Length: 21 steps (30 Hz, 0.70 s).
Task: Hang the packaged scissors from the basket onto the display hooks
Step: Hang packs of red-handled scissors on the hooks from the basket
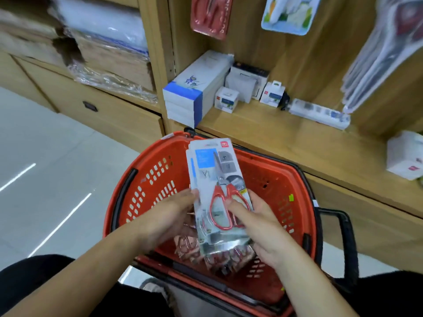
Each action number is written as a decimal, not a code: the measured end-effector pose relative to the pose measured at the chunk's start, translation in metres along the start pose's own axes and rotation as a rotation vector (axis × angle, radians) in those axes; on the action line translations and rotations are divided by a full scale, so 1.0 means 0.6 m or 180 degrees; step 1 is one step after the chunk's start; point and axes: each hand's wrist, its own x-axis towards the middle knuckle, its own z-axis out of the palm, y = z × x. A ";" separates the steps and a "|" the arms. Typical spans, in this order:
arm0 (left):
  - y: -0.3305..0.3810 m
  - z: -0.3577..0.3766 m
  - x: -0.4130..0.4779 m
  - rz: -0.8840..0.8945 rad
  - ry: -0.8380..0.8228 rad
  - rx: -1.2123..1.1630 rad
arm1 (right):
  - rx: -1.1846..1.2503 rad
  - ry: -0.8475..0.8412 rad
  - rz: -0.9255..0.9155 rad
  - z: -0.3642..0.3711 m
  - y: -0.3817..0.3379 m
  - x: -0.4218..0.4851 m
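Right hand [258, 227]: your thumb presses on the red handles of the front pack with your fingers curled behind, gripping the stack of packaged scissors [215, 170].
Left hand [169, 216]: you pinch the stack's left edge, level with your right thumb.
Stack: it stands upright between your two hands, its top rising away from your grip.
Basket [142, 170]: it sits directly below your grip, and more packs [187, 245] lie in it under the stack's lower end.
Hanging pack [211, 14]: it hangs high above and beyond your grip, on the wooden display panel [251, 42].
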 end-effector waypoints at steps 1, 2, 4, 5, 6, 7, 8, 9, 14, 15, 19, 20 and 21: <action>0.008 0.018 -0.009 0.0208 -0.0013 -0.0216 | 0.0089 -0.0030 -0.0084 0.000 -0.015 -0.014; 0.017 0.038 -0.019 0.0397 -0.0018 -0.0375 | 0.0151 -0.0074 -0.0157 -0.002 -0.030 -0.027; 0.035 0.077 -0.034 0.0691 0.0178 -0.0424 | 0.0159 -0.0129 -0.0330 -0.011 -0.057 -0.047; 0.045 0.094 -0.039 0.0824 0.0298 -0.0315 | 0.0110 -0.0126 -0.0431 -0.017 -0.070 -0.056; 0.053 0.112 -0.042 0.0931 0.0389 -0.0205 | 0.0046 -0.0081 -0.0528 -0.025 -0.081 -0.064; 0.063 0.130 -0.044 0.1022 0.0459 -0.0123 | 0.0015 -0.0028 -0.0622 -0.034 -0.093 -0.073; 0.074 0.148 -0.047 0.1115 0.0538 -0.0095 | 0.0033 0.0031 -0.0696 -0.045 -0.104 -0.082; 0.084 0.167 -0.050 0.1192 0.0606 -0.0101 | 0.0095 0.0091 -0.0755 -0.056 -0.113 -0.090; 0.116 0.258 -0.052 0.1477 0.0773 -0.0381 | 0.0708 0.0392 -0.1061 -0.108 -0.144 -0.125; 0.122 0.274 -0.052 0.1554 0.0833 -0.0459 | 0.0816 0.0483 -0.1156 -0.115 -0.146 -0.129; 0.149 0.327 -0.045 0.1803 0.0880 -0.0462 | 0.1203 0.0843 -0.1481 -0.135 -0.151 -0.148; 0.155 0.341 -0.044 0.1861 0.0868 -0.0422 | 0.1255 0.0877 -0.1497 -0.139 -0.156 -0.154; 0.160 0.354 -0.044 0.1910 0.0868 -0.0381 | 0.1268 0.0888 -0.1505 -0.143 -0.162 -0.159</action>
